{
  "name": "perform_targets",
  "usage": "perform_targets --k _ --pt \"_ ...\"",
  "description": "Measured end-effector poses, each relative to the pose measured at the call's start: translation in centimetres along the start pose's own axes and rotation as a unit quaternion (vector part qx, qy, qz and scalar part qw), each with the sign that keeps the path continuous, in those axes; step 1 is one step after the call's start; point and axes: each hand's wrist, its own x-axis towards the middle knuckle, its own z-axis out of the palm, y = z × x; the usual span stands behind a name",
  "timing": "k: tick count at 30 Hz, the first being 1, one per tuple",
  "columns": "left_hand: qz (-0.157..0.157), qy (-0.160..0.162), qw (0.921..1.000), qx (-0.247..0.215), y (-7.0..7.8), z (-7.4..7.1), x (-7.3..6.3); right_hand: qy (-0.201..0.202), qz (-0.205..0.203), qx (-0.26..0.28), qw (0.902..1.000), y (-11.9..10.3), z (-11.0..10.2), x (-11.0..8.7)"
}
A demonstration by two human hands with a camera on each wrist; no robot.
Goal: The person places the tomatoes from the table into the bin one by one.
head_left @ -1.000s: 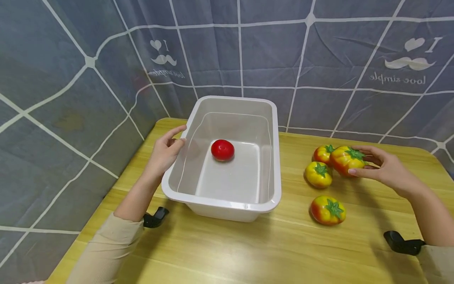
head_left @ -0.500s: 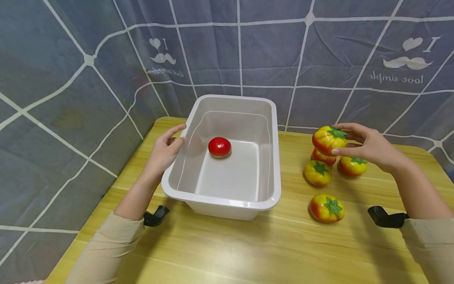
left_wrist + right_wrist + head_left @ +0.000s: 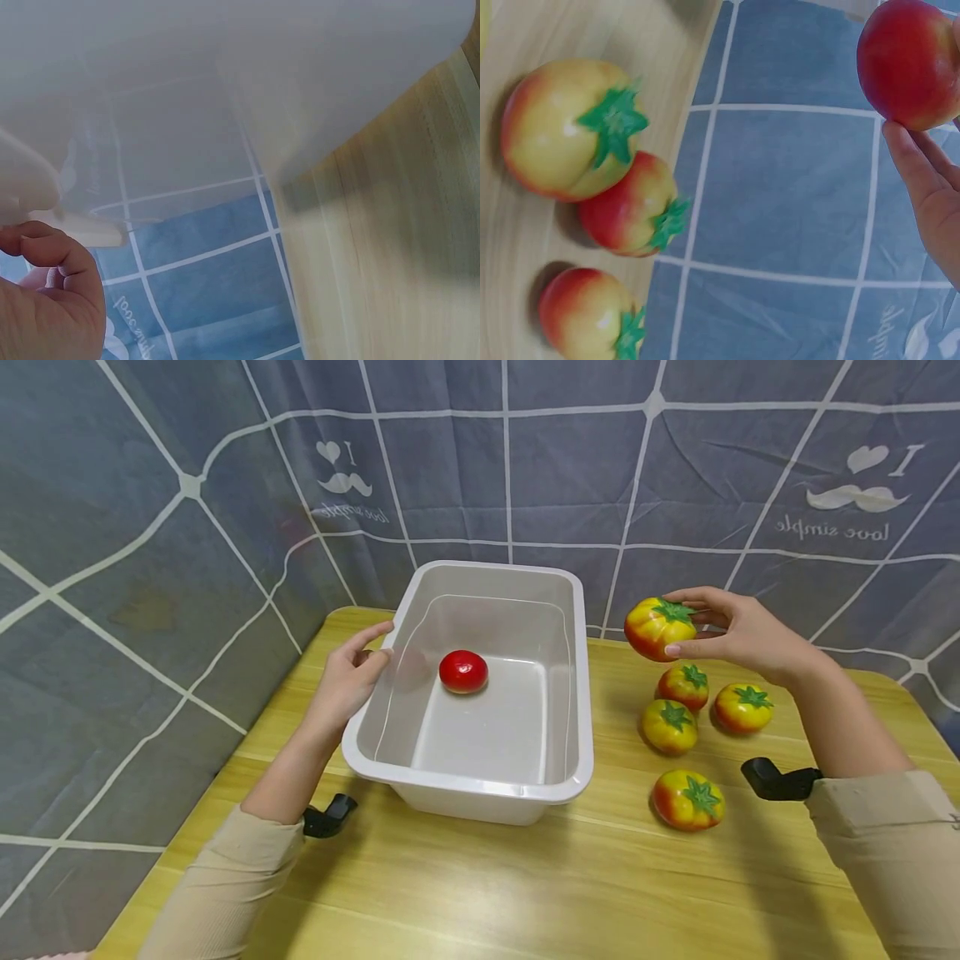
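My right hand [image 3: 738, 631] holds a yellow-red toy tomato [image 3: 658, 628] with a green leafy top, raised above the table to the right of the tub. In the right wrist view the red underside of that tomato [image 3: 907, 64] shows between fingers and thumb. My left hand [image 3: 351, 672] grips the left rim of a light grey plastic tub [image 3: 480, 791]; the left wrist view has the hand [image 3: 56, 292] at the tub's edge. Inside the tub, a red toy tomato [image 3: 463, 672] lies toward the left of the floor, no leaf visible on it.
Several more yellow-red toy tomatoes lie right of the tub: one at the back [image 3: 683, 686], one beside it [image 3: 742, 708], one just in front [image 3: 669, 727], another nearer [image 3: 688, 800]. The wooden table [image 3: 480, 893] meets a grey-blue checked cloth [image 3: 570, 477] behind and at left.
My right hand has lifted the tomato from among the others and carried it up and left toward the tub. My left hand stays on the rim.
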Motion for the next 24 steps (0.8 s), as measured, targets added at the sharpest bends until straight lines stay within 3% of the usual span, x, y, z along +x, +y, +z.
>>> perform_targets --k 24 --pt "0.006 0.000 1.0000 0.005 -0.3 -0.1 0.1 -0.011 -0.047 -0.003 0.9988 -5.2 1.4 3.7"
